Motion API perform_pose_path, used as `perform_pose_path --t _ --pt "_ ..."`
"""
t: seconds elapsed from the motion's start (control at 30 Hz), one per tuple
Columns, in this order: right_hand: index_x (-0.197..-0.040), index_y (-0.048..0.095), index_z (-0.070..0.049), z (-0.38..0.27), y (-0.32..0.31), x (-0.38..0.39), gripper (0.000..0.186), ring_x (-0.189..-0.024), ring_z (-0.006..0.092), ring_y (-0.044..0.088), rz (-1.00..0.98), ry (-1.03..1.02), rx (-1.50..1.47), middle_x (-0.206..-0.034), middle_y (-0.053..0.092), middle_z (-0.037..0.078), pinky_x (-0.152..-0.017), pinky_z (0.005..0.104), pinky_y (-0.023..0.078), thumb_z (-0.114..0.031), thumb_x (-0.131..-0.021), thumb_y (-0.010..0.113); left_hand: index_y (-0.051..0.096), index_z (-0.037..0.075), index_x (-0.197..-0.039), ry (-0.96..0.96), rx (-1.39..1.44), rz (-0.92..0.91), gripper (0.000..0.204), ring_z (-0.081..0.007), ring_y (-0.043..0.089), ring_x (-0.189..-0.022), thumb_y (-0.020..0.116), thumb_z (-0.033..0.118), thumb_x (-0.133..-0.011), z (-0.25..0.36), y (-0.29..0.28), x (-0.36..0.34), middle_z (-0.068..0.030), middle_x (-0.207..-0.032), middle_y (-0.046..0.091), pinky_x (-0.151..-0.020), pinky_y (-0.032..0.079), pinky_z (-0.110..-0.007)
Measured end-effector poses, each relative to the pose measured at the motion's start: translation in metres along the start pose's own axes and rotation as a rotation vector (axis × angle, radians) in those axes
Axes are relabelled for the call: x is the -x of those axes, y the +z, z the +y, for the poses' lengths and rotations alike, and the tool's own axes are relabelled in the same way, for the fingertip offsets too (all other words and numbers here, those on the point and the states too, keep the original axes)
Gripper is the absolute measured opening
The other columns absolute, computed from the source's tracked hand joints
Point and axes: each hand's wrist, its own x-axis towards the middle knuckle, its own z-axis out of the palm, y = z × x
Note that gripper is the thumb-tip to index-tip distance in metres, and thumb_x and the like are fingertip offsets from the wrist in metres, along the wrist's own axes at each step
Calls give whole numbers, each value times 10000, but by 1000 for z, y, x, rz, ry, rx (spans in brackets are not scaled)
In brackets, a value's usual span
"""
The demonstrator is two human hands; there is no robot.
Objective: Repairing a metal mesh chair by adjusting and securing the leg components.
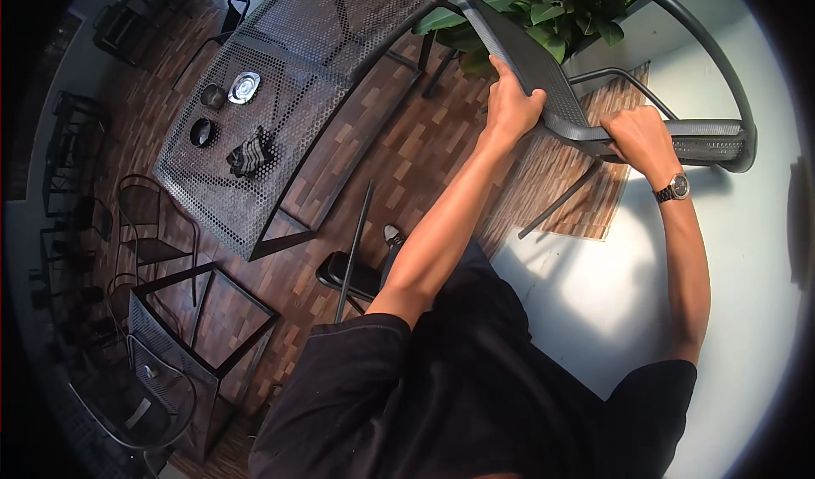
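A dark metal chair [543, 84] with a perforated seat and back and a curved tubular frame is tilted up in front of me at the upper right. My left hand [509, 109] is closed on the edge of one perforated panel, its index finger lying along the rim. Farther right, my right hand [641, 142], below a wristwatch [676, 188], is wrapped round the edge of the other panel. The fingers behind the panels are hidden. One thin leg of the chair slants down over the striped mat.
Left of the chair stands a perforated metal table [289, 131] bearing a silver ashtray [244, 87], two dark round bowls [203, 132] and a crumpled striped cloth [250, 154]. Leafy plants [543, 8] grow behind. A pale wall [739, 250] borders the right; more chairs [153, 224] fill the left.
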Motion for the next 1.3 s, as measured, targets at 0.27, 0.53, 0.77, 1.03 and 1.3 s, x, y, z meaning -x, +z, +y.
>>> perform_pose_path --t 0.27,0.53,0.77,1.03,1.3 --pt "-754 671 -83 7 24 -15 38 -693 277 717 -25 20 36 -708 700 119 -625 382 557 -113 -759 694 -42 -195 -1506 -41 104 -24 1045 -395 710 -996 681 124 -822 -29 23 -18 -303 -1112 693 -914 561 -385" --pt "-726 697 -104 -34 107 -91 85 -695 242 724 10 -74 -70 -693 704 82 -611 366 550 -101 -797 652 -18 -143 -1545 -207 60 42 1105 -336 730 -962 721 148 -776 -124 5 -65 -272 -1112 708 -880 575 -361" --pt "-683 726 -175 -87 268 -185 123 -693 193 722 48 -108 -173 -678 713 32 -671 343 504 -124 -785 680 197 -160 -1536 -327 42 246 1017 -248 706 -1012 754 160 -747 -268 21 -124 -232 -1170 697 -932 529 -307" --pt "-694 745 -222 -191 396 -316 166 -721 153 722 -41 -216 -205 -684 719 -24 -660 325 456 -162 -833 678 200 -93 -1573 -259 114 549 971 -193 664 -982 721 80 -773 -492 -2 -179 -170 -1196 672 -906 513 -281" --pt "-738 737 -144 -270 485 -366 105 -775 207 725 -78 -224 -293 -781 726 65 -670 343 520 -111 -802 660 174 3 -1616 -286 171 743 1017 -194 635 -961 705 115 -756 -605 3 -197 -158 -1157 659 -913 499 -287"
